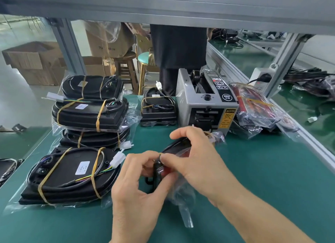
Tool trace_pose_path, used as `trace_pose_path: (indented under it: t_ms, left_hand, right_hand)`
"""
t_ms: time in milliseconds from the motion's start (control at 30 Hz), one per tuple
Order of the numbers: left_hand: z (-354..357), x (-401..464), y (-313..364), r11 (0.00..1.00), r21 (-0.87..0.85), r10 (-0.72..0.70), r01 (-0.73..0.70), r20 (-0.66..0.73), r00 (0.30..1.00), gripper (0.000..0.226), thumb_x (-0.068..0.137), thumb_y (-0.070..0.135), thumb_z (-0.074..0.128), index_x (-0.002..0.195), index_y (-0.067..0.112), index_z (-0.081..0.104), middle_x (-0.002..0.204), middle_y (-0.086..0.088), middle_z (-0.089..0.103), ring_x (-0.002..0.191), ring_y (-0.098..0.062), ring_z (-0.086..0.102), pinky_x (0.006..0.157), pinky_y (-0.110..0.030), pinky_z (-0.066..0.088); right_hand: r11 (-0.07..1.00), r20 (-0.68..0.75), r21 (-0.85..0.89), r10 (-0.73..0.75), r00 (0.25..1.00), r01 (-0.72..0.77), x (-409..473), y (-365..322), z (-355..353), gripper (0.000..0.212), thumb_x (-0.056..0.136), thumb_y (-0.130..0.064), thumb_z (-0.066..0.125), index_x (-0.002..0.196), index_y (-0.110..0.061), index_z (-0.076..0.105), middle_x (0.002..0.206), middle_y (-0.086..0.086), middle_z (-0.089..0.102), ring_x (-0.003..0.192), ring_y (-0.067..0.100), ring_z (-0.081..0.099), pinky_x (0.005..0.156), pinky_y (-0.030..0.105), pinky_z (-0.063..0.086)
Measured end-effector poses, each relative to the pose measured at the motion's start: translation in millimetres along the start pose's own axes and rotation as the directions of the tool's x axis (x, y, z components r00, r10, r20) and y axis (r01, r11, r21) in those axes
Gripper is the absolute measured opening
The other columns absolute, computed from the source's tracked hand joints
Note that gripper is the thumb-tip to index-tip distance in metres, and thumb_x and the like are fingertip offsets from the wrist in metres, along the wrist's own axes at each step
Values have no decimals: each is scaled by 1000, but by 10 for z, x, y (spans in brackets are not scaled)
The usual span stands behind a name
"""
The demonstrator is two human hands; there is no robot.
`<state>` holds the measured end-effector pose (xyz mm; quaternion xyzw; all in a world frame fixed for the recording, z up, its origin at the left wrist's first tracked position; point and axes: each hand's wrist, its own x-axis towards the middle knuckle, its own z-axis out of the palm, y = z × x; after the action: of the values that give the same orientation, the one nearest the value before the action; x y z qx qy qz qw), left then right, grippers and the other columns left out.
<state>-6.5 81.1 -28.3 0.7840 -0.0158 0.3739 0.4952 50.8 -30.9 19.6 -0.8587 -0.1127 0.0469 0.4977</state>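
Note:
A black lamp unit with a red lens (176, 149), partly inside a clear plastic bag (183, 197), is held on edge above the green table mat (262, 179). My left hand (139, 184) grips its near end with curled fingers. My right hand (195, 157) comes over the top, thumb and forefinger pinching the bag at the unit's near edge, the other fingers curled over the far end. Most of the unit is hidden by my hands.
Bagged black units bound with yellow bands are stacked at left (90, 114) and near left (70, 175); another stands behind (158, 106). A grey tape dispenser machine (206, 99) sits ahead, red-lens bagged units (253, 105) to its right. A person in dark clothes (178, 46) stands beyond the table.

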Motion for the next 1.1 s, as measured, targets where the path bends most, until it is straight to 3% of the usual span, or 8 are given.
trace_pose_path:
  t_ms: [167,367,467,567,667,767,933,1100]
  left_hand:
    - [-114,68,-69,995,104,-11,1,93,996,34,65,31,78,98,22,74,83,2,55,74,-10,54,71,-11,41]
    - [-245,221,-49,996,67,-73,55,302,951,36,65,24,73,95,44,72,86,10,53,74,-7,52,72,-5,37]
    - [-263,292,22,988,141,-110,64,352,930,28,71,28,84,88,47,73,94,13,56,92,-4,53,82,-8,34]
    - [-117,396,249,925,360,-25,-122,378,925,24,76,57,58,91,43,72,113,21,55,112,-1,46,95,-29,31]
    - [210,441,422,868,394,42,-301,547,836,41,80,60,47,105,37,70,117,20,58,113,-4,48,95,-30,33]
    - [395,429,402,909,370,-59,-193,573,817,22,82,48,67,103,49,69,115,35,57,110,-4,53,93,-20,35]
    - [399,379,393,920,366,-59,-144,492,869,16,67,43,73,82,45,75,96,36,64,95,-7,63,81,-24,45]
    - [300,437,364,932,348,-84,-103,482,872,23,61,45,69,83,48,74,86,44,60,95,8,59,87,-24,44]
  right_hand:
    - [980,-95,198,19,995,0,142,311,-428,44,78,-15,71,107,-45,56,116,-27,50,103,-14,49,87,21,41]
    - [991,355,115,20,935,-65,179,884,-923,76,60,-18,86,124,-44,54,127,-24,57,118,-2,54,100,19,42]
    - [988,241,150,-10,971,-27,131,1043,-835,74,60,-19,88,123,-39,57,126,-14,61,114,8,60,104,37,45]
    - [983,146,183,-25,989,-2,66,1121,-769,76,56,-36,88,124,-39,56,127,-13,59,117,11,59,105,42,43]
    - [971,179,238,-48,983,4,2,1160,-777,74,59,-37,87,126,-38,54,128,-9,58,116,12,59,103,41,45]
    - [948,239,312,-20,971,-57,-23,1141,-863,58,67,-49,80,121,-44,58,127,-17,60,114,-1,58,96,20,46]
    - [920,-209,381,185,960,-94,230,997,-894,12,88,-31,64,84,-33,75,63,-22,64,57,-7,54,60,10,40]
    - [834,-247,527,332,910,-161,621,715,-702,14,84,-16,68,75,-27,71,47,-20,54,52,0,46,57,16,40]
